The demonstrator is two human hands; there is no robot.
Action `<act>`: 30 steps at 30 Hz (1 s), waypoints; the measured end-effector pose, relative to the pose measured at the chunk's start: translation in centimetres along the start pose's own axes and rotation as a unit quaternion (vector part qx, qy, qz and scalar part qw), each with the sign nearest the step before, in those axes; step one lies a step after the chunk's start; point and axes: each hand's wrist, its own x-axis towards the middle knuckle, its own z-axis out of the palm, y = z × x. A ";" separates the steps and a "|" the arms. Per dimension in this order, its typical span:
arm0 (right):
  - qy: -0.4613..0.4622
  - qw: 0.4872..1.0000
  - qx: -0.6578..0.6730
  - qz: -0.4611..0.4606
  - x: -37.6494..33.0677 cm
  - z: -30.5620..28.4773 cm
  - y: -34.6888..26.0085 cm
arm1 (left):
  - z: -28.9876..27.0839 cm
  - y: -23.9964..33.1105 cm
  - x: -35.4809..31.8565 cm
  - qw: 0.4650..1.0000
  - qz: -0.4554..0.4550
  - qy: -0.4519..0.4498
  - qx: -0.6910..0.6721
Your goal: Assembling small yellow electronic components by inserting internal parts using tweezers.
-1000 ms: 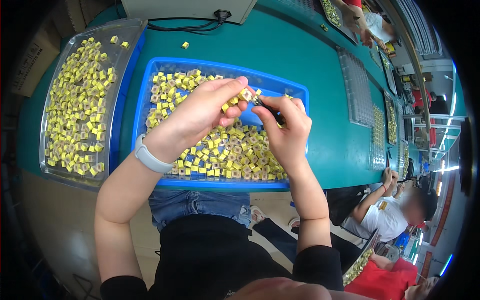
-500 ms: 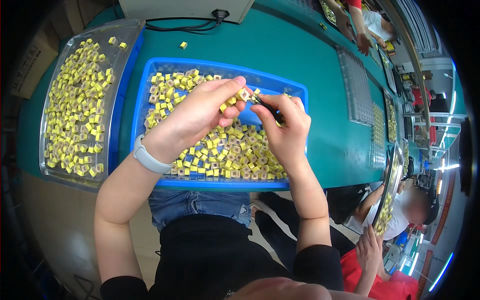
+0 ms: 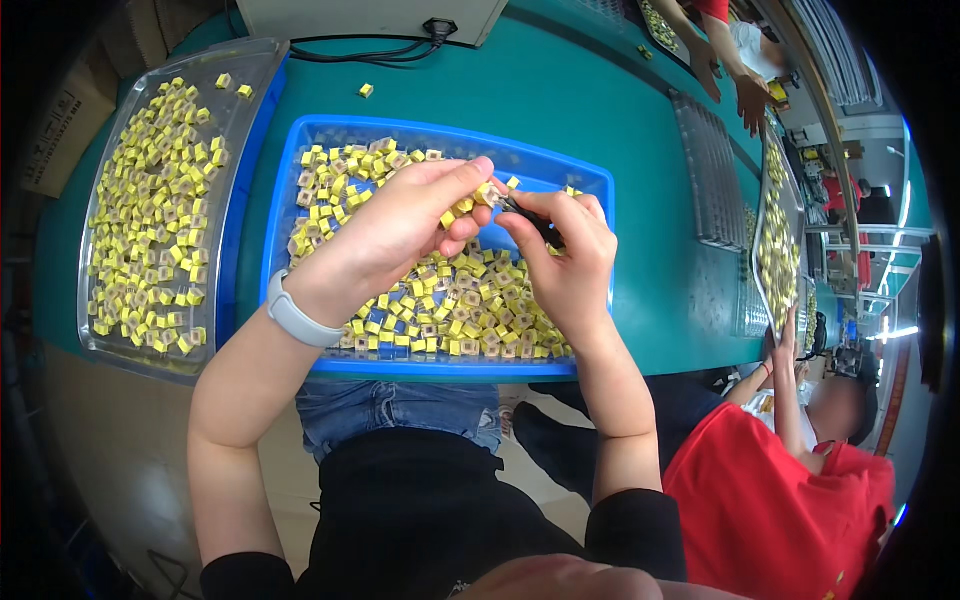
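Note:
Above the blue bin (image 3: pixel 450 368), my left hand (image 3: pixel 400 220) is closed around a few small yellow-wrapped block-shaped parts. One yellow part (image 3: pixel 485 194) sticks out between its thumb and fingers. My right hand (image 3: pixel 570 260) grips a slim black tool (image 3: pixel 541 226), whose thin tip meets that part. The tool's exact kind is hidden by my fingers. Many loose yellow parts (image 3: pixel 480 310) cover the bin's floor beneath both hands. A pale band (image 3: pixel 300 312) circles my left wrist.
At left, a clear tray (image 3: pixel 225 130) of similar parts rests on a blue bin. One stray part (image 3: pixel 366 90) lies near a black cable (image 3: pixel 390 57). Stacked clear trays (image 3: pixel 708 170) stand at right. A person in red (image 3: pixel 770 490) holds a filled tray (image 3: pixel 778 235); another person's hands (image 3: pixel 745 90) reach beyond.
The person in red has moved forward, bringing the filled tray up over the table's right side. The far hands have shifted right. My right hand and tool have moved slightly; my left stays put.

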 end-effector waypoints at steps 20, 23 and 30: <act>-0.361 0.905 -0.047 0.219 -0.7 0.3 3.6 | -1.3 0.8 0.8 0.971 0.013 0.055 -0.231; -0.387 0.893 -0.047 0.225 -0.5 0.3 3.6 | -1.9 0.4 0.6 0.973 0.017 0.034 -0.229; -0.401 0.893 -0.045 0.198 -0.9 -0.3 2.6 | -1.5 0.3 0.2 0.972 0.000 0.057 -0.229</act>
